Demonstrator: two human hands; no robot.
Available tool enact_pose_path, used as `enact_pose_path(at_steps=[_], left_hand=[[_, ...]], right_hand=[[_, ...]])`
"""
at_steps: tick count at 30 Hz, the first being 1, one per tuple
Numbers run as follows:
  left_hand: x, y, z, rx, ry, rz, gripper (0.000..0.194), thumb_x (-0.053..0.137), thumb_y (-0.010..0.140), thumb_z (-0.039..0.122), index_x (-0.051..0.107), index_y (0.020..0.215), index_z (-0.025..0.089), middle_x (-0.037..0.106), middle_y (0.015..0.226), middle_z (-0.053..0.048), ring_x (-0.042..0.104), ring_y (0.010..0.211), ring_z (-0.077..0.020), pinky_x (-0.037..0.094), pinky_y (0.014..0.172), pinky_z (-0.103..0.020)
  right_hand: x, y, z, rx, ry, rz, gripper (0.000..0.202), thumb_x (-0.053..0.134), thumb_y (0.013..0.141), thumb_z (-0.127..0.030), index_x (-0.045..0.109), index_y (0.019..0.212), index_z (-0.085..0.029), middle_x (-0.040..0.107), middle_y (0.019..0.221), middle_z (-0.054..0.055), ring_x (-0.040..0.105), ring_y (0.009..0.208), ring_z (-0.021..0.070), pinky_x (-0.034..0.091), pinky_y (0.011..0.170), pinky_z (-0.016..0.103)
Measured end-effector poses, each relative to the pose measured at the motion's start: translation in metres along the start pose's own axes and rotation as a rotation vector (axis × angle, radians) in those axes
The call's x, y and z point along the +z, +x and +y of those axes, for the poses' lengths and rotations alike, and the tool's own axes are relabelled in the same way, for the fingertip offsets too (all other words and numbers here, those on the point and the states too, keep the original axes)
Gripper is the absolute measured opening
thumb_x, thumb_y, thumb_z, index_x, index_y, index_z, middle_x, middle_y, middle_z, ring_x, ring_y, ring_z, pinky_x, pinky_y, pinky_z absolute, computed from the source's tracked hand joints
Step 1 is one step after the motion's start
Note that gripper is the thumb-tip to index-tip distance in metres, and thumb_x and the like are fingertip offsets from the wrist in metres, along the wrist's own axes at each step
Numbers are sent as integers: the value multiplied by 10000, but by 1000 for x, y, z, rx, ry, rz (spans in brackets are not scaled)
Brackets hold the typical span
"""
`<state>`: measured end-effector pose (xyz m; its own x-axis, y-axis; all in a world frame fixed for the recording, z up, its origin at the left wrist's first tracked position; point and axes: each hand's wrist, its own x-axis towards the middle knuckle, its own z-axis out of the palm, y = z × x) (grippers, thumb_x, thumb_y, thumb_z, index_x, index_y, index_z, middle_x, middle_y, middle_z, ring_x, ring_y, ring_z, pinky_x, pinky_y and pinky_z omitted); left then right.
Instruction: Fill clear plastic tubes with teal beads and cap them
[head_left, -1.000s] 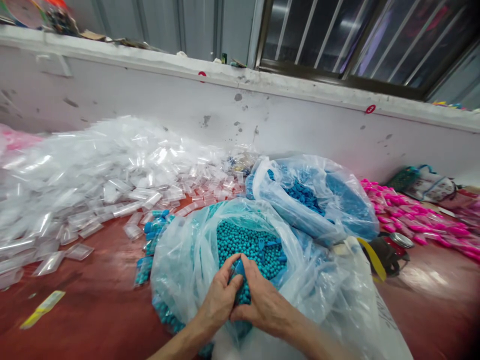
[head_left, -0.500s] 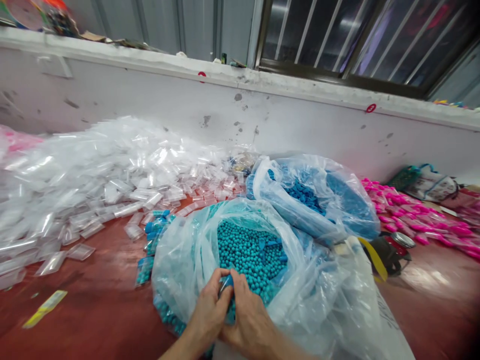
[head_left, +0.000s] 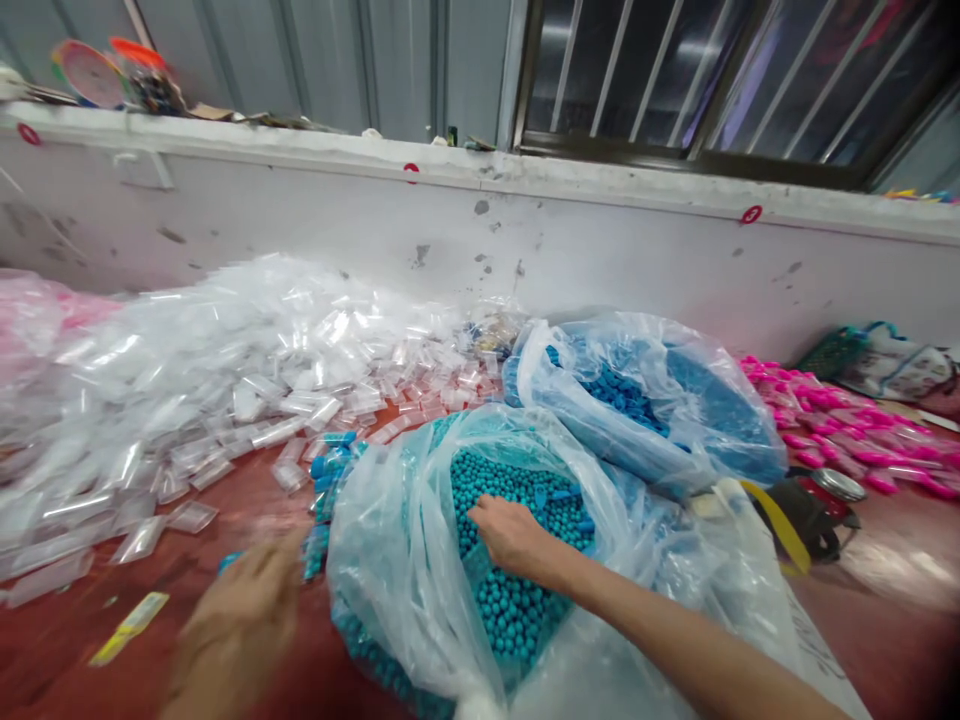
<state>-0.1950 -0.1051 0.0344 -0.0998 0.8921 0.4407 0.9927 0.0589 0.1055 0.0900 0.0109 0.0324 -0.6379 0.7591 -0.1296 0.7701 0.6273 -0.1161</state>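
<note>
Head feed: I've got the right hand [head_left: 514, 535] mid-frame over teal beads [head_left: 517, 610] in the open bag [head_left: 397, 540], fingers curled in; can't tell if they grip anything. Left hand [head_left: 240, 620] is motion-blurred at lower left, finger state unreadable, blue bit [head_left: 229, 562] showing just past it. Blue-topped tubes [head_left: 319, 510] sit left of the bag.

One near head-worn view, forward and down across the red table [head_left: 52, 645] to the white wall [head_left: 330, 235]
</note>
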Motion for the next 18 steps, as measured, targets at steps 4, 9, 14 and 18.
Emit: enact_pose_path(at_steps=[4,9,14,18], left_hand=[[4,55,65,-86,-62,-96,466,339,825,386,496,1185,136,572,1145,-158,515,1057,-309,397,859,-421],[52,99,59,-513,-658,-344,554,620,611,361,522,1102,124,593,1078,-166,527,1037,-349,410,808,-407],[89,98,41,-701,-1205,-357,231,576,604,251,537,814,160,601,618,28,585,582,-158,427,548,-237],[90,101,65,-733,-1506,-378,270,615,617,261,511,850,172,566,542,75,529,447,-94,399,474,-192]], right_hand=[[7,55,0,195,-22,166,281,335,825,-77,577,958,-130,565,1011,142,519,944,231,402,751,325],[11,91,0,146,36,246,340,485,814,-293,513,1125,-158,529,1132,119,470,1045,234,377,845,345],[19,101,2,-29,174,238,505,569,747,-368,453,1218,-231,430,1266,104,378,1154,264,336,904,413],[16,114,4,49,170,220,439,500,776,-233,461,1211,-188,443,1261,128,395,1144,265,343,910,418]])
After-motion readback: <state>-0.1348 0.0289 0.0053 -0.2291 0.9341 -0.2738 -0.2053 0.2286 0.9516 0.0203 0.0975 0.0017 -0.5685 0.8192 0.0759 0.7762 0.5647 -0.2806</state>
